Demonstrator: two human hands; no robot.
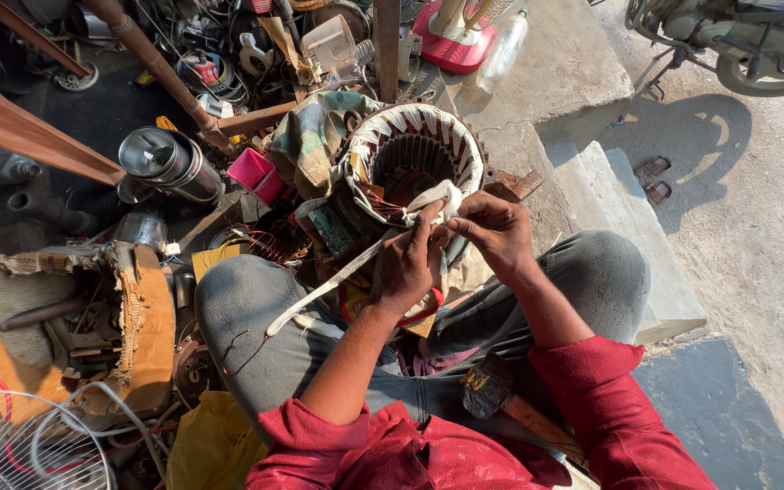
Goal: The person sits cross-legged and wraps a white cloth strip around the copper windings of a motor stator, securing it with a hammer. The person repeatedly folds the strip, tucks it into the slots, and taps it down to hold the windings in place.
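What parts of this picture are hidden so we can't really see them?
- Head view: the near side of the round motor winding is hidden behind the left hand and right hand.
- The hammer has its handle end covered by the red sleeve.
- The wire fan guard and the motorbike are cut off by the picture's edges.

A person in red sleeves is sitting with a round motor stator (415, 159) resting against the knees. The left hand (407, 263) is pinching a white cloth tape (338, 281) at the stator's near rim, the tape trailing across the left thigh. The right hand (497, 231) is gripping the tape's end just beside it. A hammer (492, 390) is lying in the lap.
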